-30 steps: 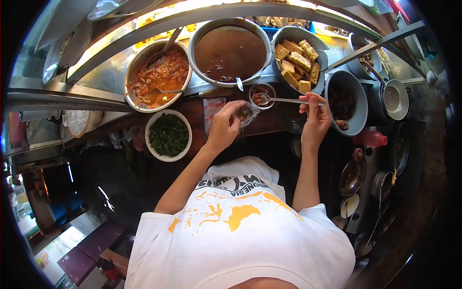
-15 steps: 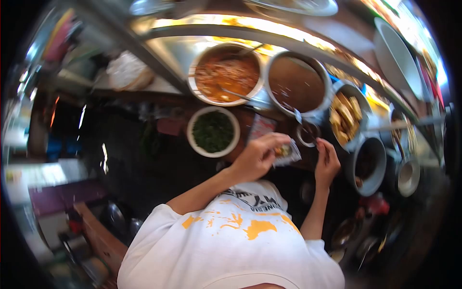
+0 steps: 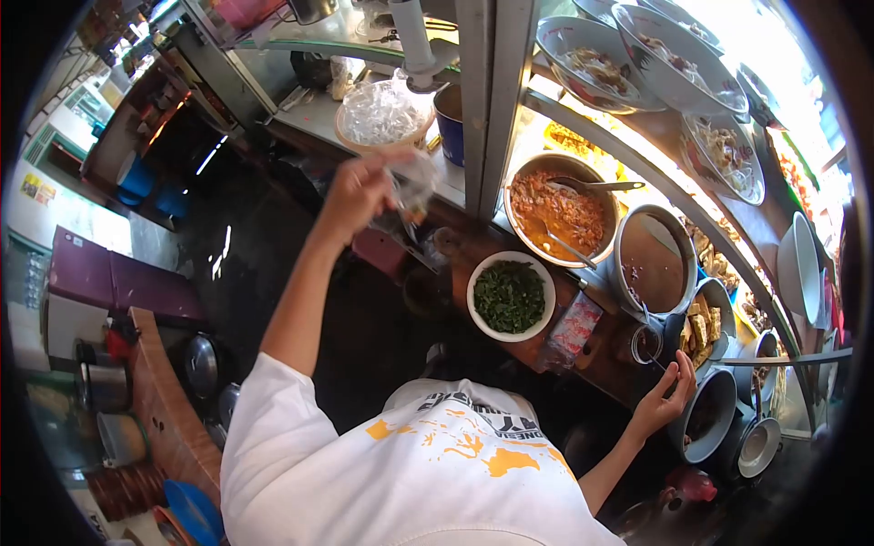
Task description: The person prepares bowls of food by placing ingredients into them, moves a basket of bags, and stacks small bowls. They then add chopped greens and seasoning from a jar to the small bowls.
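Note:
My left hand (image 3: 353,198) is raised at upper left, its fingers pinched on a clear plastic bag (image 3: 416,185) with a little food low in it. Behind the bag stands a basket (image 3: 360,138) heaped with clear plastic bags. At right, my right hand (image 3: 665,400) has its fingers apart, close to the handle of a spoon that stands in a small jar of dark sauce (image 3: 646,344). A bowl of chopped greens (image 3: 509,298) sits between my hands. Beside it lies a red-and-white packet (image 3: 575,328).
Behind the greens are a pot of red-orange food (image 3: 557,214) with ladles and a pot of brown sauce (image 3: 654,259). Fried pieces fill a container (image 3: 701,328) at right. A metal post (image 3: 482,109) rises by the basket; bowls with noodle scraps (image 3: 596,73) stand above.
My left hand has moved up and left with the plastic bag, towards the basket. My right hand's fingers have spread from their pinch at the spoon. The view has turned left.

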The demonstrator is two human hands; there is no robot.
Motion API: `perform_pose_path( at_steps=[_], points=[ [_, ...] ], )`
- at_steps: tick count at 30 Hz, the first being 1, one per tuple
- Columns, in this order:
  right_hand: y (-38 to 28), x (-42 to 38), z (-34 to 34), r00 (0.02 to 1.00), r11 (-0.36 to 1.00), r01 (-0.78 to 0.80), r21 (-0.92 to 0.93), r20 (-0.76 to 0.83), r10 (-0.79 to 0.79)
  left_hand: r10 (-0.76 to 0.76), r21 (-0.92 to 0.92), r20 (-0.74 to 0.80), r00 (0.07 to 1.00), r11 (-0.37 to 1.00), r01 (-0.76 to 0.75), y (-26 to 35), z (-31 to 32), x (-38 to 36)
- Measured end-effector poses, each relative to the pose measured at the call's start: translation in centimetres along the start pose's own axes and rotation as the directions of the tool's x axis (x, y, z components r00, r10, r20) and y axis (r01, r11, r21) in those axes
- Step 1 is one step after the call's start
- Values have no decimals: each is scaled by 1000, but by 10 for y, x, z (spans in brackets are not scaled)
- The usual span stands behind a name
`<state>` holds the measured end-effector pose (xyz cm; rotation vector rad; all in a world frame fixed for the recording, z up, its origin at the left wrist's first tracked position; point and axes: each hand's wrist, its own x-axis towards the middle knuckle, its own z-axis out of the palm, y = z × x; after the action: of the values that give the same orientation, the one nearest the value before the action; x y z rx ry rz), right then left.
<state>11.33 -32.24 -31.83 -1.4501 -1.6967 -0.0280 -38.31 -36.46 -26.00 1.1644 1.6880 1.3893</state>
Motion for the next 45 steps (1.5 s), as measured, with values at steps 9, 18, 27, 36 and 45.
perform_pose_path(
  at_steps=[9, 18, 27, 36, 45],
  points=[
    [-76, -34, 27, 998, 1000, 23, 12, 66, -23, 42, -397, -184, 982, 911, -113, -64, -101, 173],
    [-126, -50, 49, 991, 999, -4, 49, 137, -3, 612, 708, -424, 667, 684, -177, -144, -139, 213],
    [-175, -43, 70, 976, 980, 94, 174, 177, -126, -339, -374, -361, 869, 906, 198, -251, -157, 175],
    [-235, -28, 109, 886, 828, 228, 512, 245, -395, -276, -547, -309, 910, 834, 67, -232, -172, 96],
    [-306, -50, 157, 627, 659, 373, 653, 346, -698, -182, -277, -120, 976, 950, 143, -82, -196, -112]
  ],
)
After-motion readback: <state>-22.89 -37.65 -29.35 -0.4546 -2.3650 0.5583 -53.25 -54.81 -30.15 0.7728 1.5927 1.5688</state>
